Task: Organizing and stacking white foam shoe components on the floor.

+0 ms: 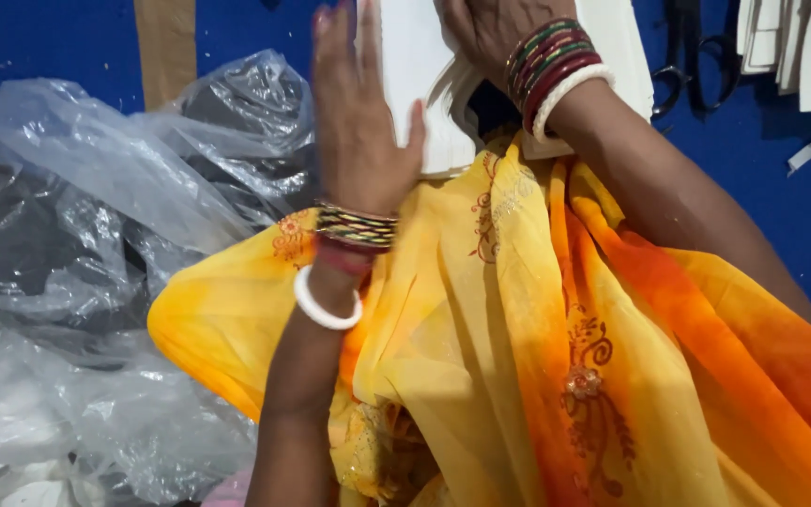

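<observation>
While both hands work at the far edge of the blue surface (49, 38), these points hold:

Hands: two, both the person's own, each wrist stacked with bangles.
Left hand (360, 113): released, fingers straight and spread, palm laid flat against the left side of the white sheets.
Right hand (492, 33): cut by the top of the view; fingers bent down onto the white sheets, lifting a few curled edges. Whether it pinches them I cannot tell.
White sheets (420, 84): one stack, count of leaves not readable; it lies at the far edge, between the two hands, long axis running away from the person (near end hidden under the cloth).
Yellow-orange cloth (518, 357): one draped garment with embroidered motifs, covering the near middle and overlapping the stack's near edge.
Clear plastic bags (96, 235): at least two, crumpled along the left edge; dark cloth shows inside the upper one, pale contents in the lower.
Scissors (692, 47): one dark pair, far right corner.
Loose white strips (800, 47): several, just right of the scissors.
</observation>
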